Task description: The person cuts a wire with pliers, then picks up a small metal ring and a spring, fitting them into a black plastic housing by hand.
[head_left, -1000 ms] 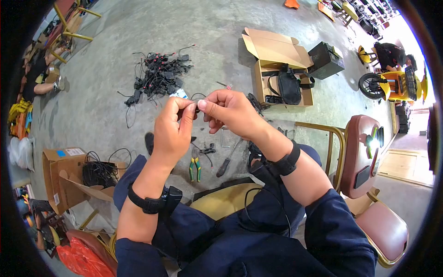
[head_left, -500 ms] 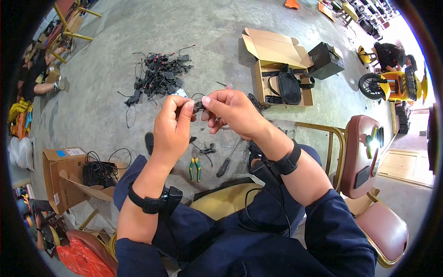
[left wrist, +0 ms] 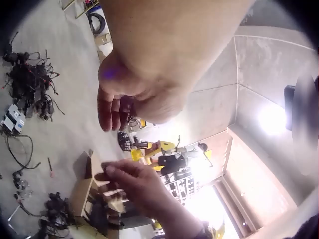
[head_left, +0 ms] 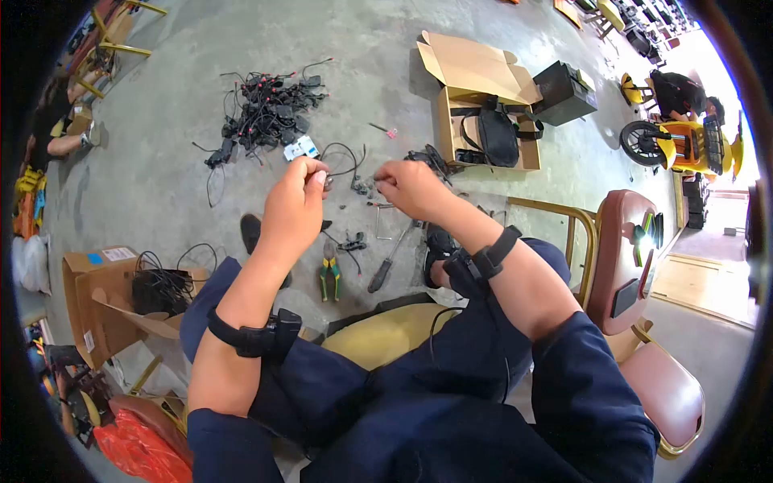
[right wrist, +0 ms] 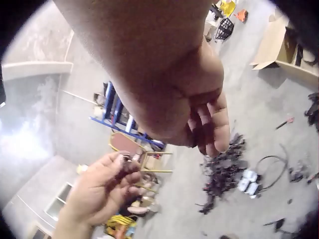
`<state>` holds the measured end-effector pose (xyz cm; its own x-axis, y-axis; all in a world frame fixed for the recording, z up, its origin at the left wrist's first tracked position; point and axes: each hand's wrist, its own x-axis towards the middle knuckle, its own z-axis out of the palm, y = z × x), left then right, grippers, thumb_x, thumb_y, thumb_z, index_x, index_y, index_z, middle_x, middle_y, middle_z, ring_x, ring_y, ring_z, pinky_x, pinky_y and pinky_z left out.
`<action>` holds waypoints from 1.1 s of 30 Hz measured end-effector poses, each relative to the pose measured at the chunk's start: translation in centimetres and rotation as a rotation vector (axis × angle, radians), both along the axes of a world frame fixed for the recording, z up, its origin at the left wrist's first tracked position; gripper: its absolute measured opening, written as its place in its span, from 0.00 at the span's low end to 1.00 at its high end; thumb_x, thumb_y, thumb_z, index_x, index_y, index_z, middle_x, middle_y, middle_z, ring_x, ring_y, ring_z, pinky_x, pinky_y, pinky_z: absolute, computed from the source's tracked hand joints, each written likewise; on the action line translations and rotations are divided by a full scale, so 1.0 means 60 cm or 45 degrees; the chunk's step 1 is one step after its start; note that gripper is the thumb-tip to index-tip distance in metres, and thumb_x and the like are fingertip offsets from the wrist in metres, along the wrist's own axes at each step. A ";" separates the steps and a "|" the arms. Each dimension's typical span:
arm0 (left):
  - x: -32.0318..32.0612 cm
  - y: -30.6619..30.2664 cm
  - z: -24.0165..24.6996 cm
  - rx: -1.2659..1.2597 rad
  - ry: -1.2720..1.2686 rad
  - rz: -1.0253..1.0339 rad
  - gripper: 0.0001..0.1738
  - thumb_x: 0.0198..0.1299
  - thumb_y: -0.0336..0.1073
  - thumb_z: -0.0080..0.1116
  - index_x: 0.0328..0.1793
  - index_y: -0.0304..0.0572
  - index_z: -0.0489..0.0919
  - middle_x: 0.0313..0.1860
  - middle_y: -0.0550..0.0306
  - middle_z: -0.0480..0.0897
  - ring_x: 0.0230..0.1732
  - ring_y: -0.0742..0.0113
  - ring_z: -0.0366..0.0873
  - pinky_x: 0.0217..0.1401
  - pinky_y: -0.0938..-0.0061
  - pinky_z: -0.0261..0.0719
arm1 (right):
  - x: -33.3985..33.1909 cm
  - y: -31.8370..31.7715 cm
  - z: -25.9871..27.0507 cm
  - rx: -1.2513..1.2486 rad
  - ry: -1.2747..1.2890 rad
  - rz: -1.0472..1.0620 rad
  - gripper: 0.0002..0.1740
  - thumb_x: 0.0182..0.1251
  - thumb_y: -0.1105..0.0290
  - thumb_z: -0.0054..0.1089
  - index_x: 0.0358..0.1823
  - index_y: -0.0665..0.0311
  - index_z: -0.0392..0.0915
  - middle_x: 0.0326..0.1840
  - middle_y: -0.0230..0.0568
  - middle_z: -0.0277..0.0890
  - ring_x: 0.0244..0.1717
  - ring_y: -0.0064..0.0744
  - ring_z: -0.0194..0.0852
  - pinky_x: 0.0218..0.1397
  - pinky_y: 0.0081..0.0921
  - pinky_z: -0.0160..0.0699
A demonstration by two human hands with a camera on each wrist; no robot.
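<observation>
Left hand (head_left: pixel 294 201): raised above the floor (head_left: pixel 177 121), pinching a small dark part (right wrist: pixel 126 158) between thumb and fingertips; taken as clock centre, with 12 at the top of the head view.
Small dark part: at 2 o'clock, held at the fingertips and mostly covered; too small to name.
Weight and feel: probably very light and stiff, perhaps plastic or metal; likely easy to drop, possibly with thin edges liable to snap under a hard squeeze.
Where to take hold: best by opposite sides, fingertips only, pressing gently and leaving the ends free.
Right hand (head_left: pixel 415 189): at 3 o'clock, apart from the other, fingers curled with thumb close by; cannot tell whether pinching something tiny.
White-and-blue pack (head_left: pixel 300 148): at 12 o'clock, on the floor.
Pliers (head_left: pixel 329 262): at 5 o'clock, lying down, green-and-yellow handles.
Screwdriver (head_left: pixel 379 276): between 4 and 5 o'clock, beside the pliers.
Pile of black cabled parts (head_left: pixel 270 109): between 11 and 12 o'clock, tangled.
Cardboard box (head_left: pixel 471 64): at 2 o'clock, farther out, lid back, holding a black bag (head_left: pixel 498 137).
</observation>
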<state>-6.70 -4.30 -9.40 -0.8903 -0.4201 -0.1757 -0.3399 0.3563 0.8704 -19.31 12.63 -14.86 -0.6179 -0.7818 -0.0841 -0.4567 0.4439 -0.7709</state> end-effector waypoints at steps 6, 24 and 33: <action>0.061 -0.007 -0.085 -0.409 -0.159 -0.287 0.11 0.63 0.33 0.42 0.45 0.35 0.73 0.37 0.45 0.78 0.40 0.50 0.77 0.45 0.63 0.72 | 0.034 0.085 -0.090 0.466 0.081 0.231 0.11 0.55 0.67 0.51 0.34 0.64 0.79 0.32 0.53 0.78 0.36 0.52 0.78 0.42 0.40 0.76; 0.052 -0.033 -0.266 -0.062 -0.746 -0.172 0.26 0.55 0.55 0.55 0.25 0.35 0.77 0.24 0.42 0.79 0.29 0.45 0.77 0.33 0.60 0.73 | 0.011 0.174 -0.132 0.829 -0.123 0.062 0.15 0.56 0.66 0.47 0.33 0.71 0.78 0.36 0.58 0.77 0.42 0.54 0.76 0.46 0.43 0.74; 0.117 0.121 -0.504 -0.077 -0.732 -0.092 0.16 0.50 0.44 0.62 0.33 0.37 0.78 0.33 0.45 0.81 0.38 0.48 0.77 0.41 0.61 0.73 | 0.085 0.189 -0.248 1.003 -0.299 0.240 0.15 0.57 0.63 0.47 0.32 0.67 0.78 0.33 0.57 0.77 0.39 0.54 0.76 0.44 0.43 0.75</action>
